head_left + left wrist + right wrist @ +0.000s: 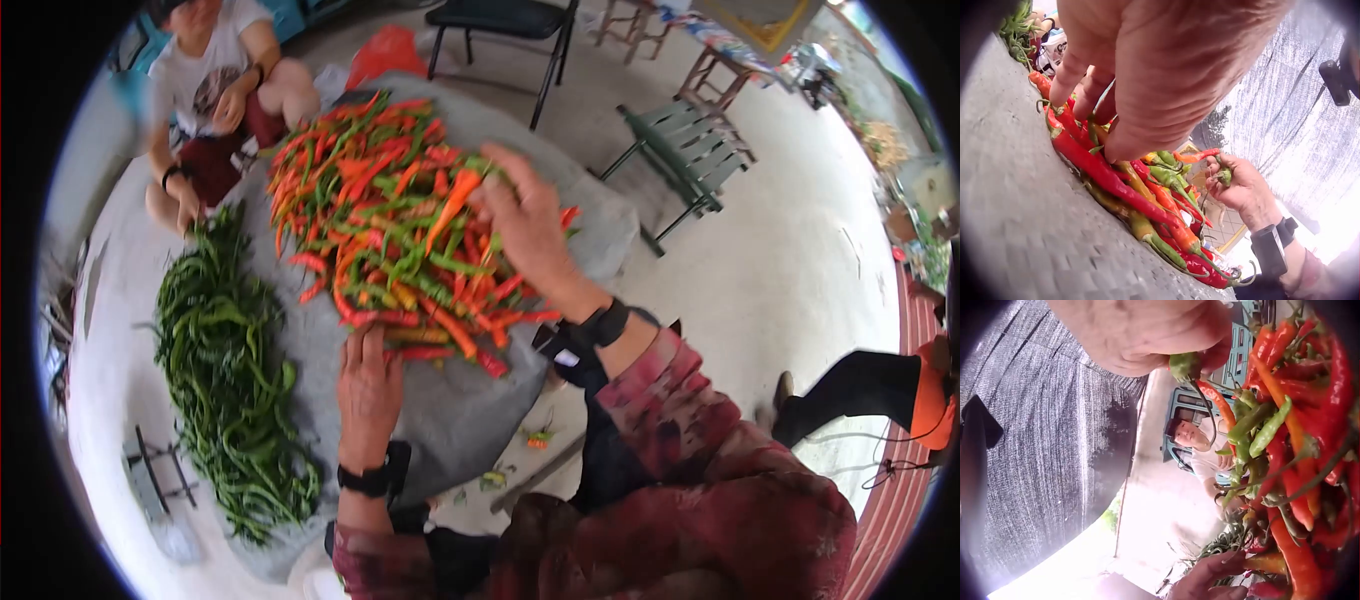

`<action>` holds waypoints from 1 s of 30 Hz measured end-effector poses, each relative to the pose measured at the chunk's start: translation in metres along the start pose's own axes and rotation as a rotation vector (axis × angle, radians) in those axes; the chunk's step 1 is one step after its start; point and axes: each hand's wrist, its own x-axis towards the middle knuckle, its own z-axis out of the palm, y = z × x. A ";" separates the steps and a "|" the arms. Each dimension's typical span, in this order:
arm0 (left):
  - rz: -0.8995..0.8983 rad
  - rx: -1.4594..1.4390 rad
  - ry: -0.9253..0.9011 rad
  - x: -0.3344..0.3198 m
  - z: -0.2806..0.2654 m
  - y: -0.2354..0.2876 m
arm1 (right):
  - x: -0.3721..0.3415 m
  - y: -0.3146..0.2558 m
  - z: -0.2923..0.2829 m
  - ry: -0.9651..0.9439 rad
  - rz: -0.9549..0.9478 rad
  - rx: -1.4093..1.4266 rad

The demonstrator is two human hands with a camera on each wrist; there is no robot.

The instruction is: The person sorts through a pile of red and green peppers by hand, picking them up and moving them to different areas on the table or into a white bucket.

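Observation:
A heap of red, orange and green chili peppers (375, 210) lies on a grey woven sheet (440, 400). Over its right side, my right hand (525, 210) pinches an orange chili pepper (455, 208) near its stem end. In the left wrist view that hand (1241, 187) also shows a green stem end (1225, 177) between its fingers. My left hand (368, 395) rests at the near edge of the heap. Seen from the left wrist, its fingers (1067, 81) reach down onto the peppers, beside a long red chili pepper (1107, 175).
A long pile of green peppers (220, 370) lies on the left of the sheet. Beyond it a person (215, 90) in a white shirt sits, one hand at that pile. A black chair (500, 20) and a green slatted stool (685, 150) stand on the concrete floor.

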 end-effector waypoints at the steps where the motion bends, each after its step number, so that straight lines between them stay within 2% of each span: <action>1: 0.012 0.008 0.006 0.000 -0.001 -0.001 | 0.001 0.000 -0.001 -0.002 -0.046 -0.024; 3: 0.035 0.016 0.017 0.000 0.003 -0.003 | 0.005 0.010 0.000 -0.026 -0.189 -0.077; 5: 0.047 0.005 0.004 -0.002 0.006 -0.007 | 0.015 0.046 0.007 0.060 -0.598 -0.442; 6: 0.055 -0.005 -0.003 -0.001 0.004 -0.007 | 0.002 0.025 0.004 -0.110 -0.273 -0.398; 8: 0.058 0.012 -0.029 -0.001 0.004 -0.007 | 0.001 0.024 0.001 -0.278 -0.184 -0.415; 9: 0.073 0.040 -0.010 -0.001 0.004 -0.007 | 0.002 0.016 0.002 -0.286 -0.159 -0.412; 11: 0.058 0.052 -0.029 0.000 0.002 -0.005 | 0.003 0.008 -0.001 -0.341 -0.221 -0.636; 12: 0.051 0.067 -0.026 -0.001 0.003 -0.005 | -0.001 0.014 -0.002 -0.346 -0.202 -0.637; 15: 0.083 0.104 -0.048 -0.001 0.002 -0.006 | 0.002 0.038 -0.001 -0.186 -0.627 -0.745; 16: 0.086 0.113 -0.057 0.001 0.000 -0.005 | 0.001 0.038 -0.001 -0.178 -0.633 -0.754; 18: 0.065 0.107 -0.061 0.000 0.001 -0.005 | -0.002 0.033 -0.004 -0.349 -0.486 -0.831; 19: 0.048 0.098 -0.077 0.001 0.000 -0.003 | -0.002 0.029 -0.004 -0.356 -0.411 -0.805; 20: 0.031 0.088 -0.093 0.001 0.000 -0.003 | -0.003 0.039 0.001 -0.195 -0.538 -0.725; 22: 0.044 0.079 -0.095 0.001 0.000 -0.002 | -0.006 0.029 -0.003 -0.278 -0.395 -0.799; 30: 0.049 0.101 -0.094 0.000 -0.001 0.000 | -0.011 0.021 -0.001 -0.140 -0.431 -0.637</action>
